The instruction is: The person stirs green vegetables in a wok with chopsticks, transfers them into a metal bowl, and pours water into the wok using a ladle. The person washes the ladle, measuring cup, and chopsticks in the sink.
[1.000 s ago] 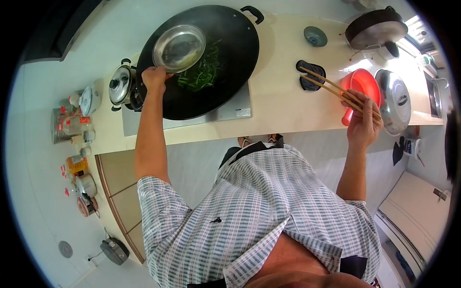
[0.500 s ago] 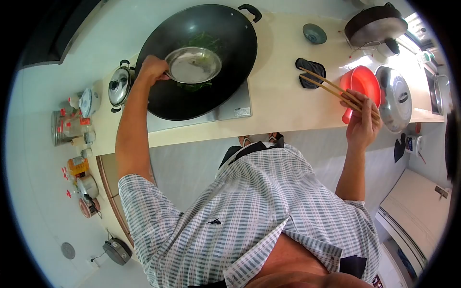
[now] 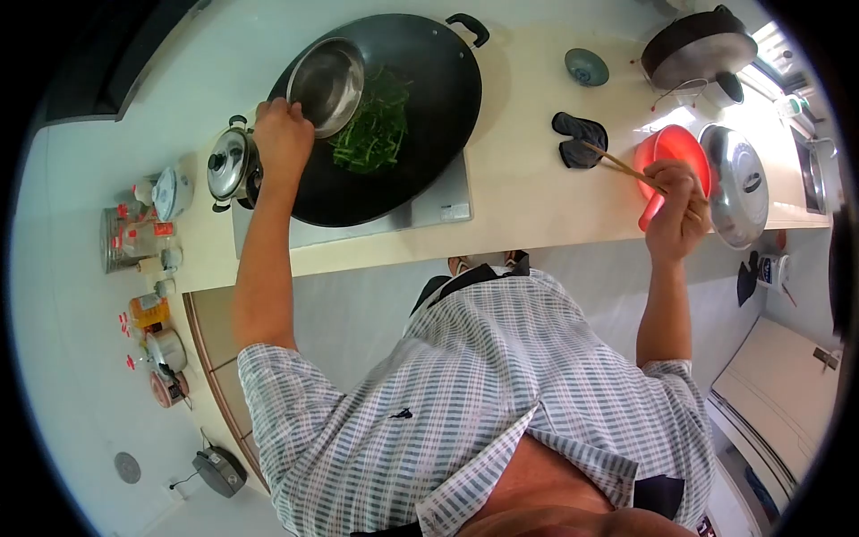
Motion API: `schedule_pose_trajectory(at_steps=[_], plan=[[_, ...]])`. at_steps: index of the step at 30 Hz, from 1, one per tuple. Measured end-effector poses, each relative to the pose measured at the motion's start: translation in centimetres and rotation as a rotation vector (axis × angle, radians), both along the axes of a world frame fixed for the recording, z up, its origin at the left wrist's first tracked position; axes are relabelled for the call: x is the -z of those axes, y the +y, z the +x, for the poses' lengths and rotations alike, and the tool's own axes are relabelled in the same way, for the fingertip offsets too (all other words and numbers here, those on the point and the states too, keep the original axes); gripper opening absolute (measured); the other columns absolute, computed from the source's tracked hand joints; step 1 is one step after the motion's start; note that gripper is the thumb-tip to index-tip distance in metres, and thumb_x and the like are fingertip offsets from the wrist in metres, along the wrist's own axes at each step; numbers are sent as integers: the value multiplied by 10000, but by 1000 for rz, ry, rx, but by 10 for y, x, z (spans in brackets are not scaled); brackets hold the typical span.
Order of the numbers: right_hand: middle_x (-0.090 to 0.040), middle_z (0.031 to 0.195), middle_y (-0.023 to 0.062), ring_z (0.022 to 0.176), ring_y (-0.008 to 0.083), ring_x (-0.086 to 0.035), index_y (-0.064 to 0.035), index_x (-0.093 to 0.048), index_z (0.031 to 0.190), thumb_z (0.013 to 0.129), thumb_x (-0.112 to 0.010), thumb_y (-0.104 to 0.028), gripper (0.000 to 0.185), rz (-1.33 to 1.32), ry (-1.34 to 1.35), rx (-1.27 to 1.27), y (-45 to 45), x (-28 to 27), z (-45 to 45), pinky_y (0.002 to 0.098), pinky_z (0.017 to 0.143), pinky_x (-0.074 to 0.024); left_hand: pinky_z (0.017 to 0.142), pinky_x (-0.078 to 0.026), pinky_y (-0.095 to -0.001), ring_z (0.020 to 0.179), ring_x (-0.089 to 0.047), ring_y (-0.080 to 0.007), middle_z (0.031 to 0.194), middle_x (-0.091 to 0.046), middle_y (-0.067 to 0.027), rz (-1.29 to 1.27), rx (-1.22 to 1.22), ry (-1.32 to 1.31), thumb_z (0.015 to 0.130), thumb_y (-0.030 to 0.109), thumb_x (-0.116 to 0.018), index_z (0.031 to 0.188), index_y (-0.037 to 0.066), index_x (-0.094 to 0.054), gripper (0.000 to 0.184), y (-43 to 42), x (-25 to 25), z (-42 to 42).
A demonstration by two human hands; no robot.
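Observation:
My left hand (image 3: 284,140) is closed on the near rim of a shiny metal bowl (image 3: 319,85), which is tilted over the left side of a large black wok (image 3: 438,107). Chopped leafy greens (image 3: 374,125) lie in a heap in the wok, just right of the bowl. Over on the right, my right hand (image 3: 677,210) grips a pair of wooden chopsticks (image 3: 622,164) that point leftward. Their tips reach over a dark oven mitt (image 3: 580,141) on the counter. Behind that hand is a red plastic basin (image 3: 676,143), partly covered from view.
Close to the wok's left side stands a lidded steel pot (image 3: 231,163). A small green bowl (image 3: 586,67), a large metal lid (image 3: 735,183) and a dark pan on a rack (image 3: 698,49) occupy the counter's right part. Bottles and jars (image 3: 143,237) line the left side.
The metal bowl went from lying level over the wok's middle to tilted at its left, uncovering the greens. My right hand turned slightly, bringing the chopsticks closer together.

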State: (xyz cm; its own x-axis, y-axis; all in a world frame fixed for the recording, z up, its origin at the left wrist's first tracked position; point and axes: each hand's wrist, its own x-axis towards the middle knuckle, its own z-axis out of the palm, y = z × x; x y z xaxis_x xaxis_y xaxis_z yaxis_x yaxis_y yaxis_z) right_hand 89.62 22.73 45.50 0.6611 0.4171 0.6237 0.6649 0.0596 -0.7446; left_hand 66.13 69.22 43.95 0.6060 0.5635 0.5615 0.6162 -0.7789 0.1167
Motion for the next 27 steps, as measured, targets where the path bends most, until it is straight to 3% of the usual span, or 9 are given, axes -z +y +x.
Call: schedule_pose_trajectory(at_steps=[3, 9, 11, 17, 20, 21, 24, 25, 27], plan=[[-665, 849, 109, 758, 139, -609, 53, -564, 844, 1057, -407, -117, 314, -326, -61, 62, 35, -28, 6, 269, 706, -499, 679, -504, -480, 779, -636, -402, 796, -621, -209, 5, 9, -51, 848, 105, -693, 760, -31, -621, 177, -7, -6, -12], [-663, 810, 215, 726, 424, -610, 24, -680, 975, 959, -625, -325, 354, -777, -184, -251, 188, -58, 33, 453, 704, -501, 552, -514, -342, 577, -665, -246, 702, -659, -171, -418, -13, -212, 912, 171, -709, 804, -64, -640, 267, -16, -13, -33], [-650, 758, 235, 675, 409, -608, 64, -670, 912, 943, -651, -348, 414, -770, -361, -306, 238, -30, 46, 449, 674, -507, 520, -520, -293, 531, -658, -181, 681, -666, -143, -667, -1, -342, 926, 168, -702, 815, -73, -644, 272, -37, -21, -31], [-658, 725, 170, 592, 274, -621, 68, -661, 1033, 954, -642, -305, 382, -1043, 97, -583, 319, -15, 15, 398, 571, -486, 507, -543, -273, 573, -642, -150, 663, -638, -110, -1018, 69, -680, 907, 71, -686, 752, -83, -625, 228, -61, 0, -43], [-660, 741, 235, 602, 279, -670, 98, -668, 910, 930, -638, -236, 336, -1010, 93, -542, 333, -5, -2, 385, 569, -520, 533, -560, -269, 606, -642, -156, 712, -632, -106, -1125, 58, -719, 925, 133, -691, 802, -85, -642, 255, -57, 17, -46], [-667, 750, 233, 595, 267, -668, 89, -675, 890, 899, -646, -192, 283, -778, -309, -445, 337, 6, -5, 379, 563, -521, 559, -579, -270, 633, -638, -153, 756, -636, -102, -1143, 10, -666, 933, 164, -696, 836, -82, -650, 269, -56, 19, -48], [-687, 835, 273, 727, 346, -703, 88, -688, 906, 870, -640, -146, 241, -1083, -36, -446, 341, -24, -11, 435, 662, -546, 633, -599, -278, 724, -662, -163, 855, -647, -114, -1223, -52, -657, 943, 274, -708, 984, -114, -638, 397, -56, 19, -56], [-695, 886, 286, 843, 394, -705, 83, -703, 917, 862, -622, -118, 224, -1067, -425, -391, 354, -8, 2, 474, 742, -555, 648, -599, -283, 734, -667, -168, 858, -648, -117, -1215, -56, -685, 943, 280, -709, 1009, -121, -630, 414, -59, 16, -60], [-696, 912, 288, 862, 395, -706, 69, -711, 931, 859, -612, -103, 211, -1068, -545, -323, 359, -3, 6, 483, 750, -563, 705, -597, -299, 759, -682, -182, 872, -656, -127, -1195, -83, -766, 948, 283, -704, 1056, -119, -625, 423, -69, 11, -72]])
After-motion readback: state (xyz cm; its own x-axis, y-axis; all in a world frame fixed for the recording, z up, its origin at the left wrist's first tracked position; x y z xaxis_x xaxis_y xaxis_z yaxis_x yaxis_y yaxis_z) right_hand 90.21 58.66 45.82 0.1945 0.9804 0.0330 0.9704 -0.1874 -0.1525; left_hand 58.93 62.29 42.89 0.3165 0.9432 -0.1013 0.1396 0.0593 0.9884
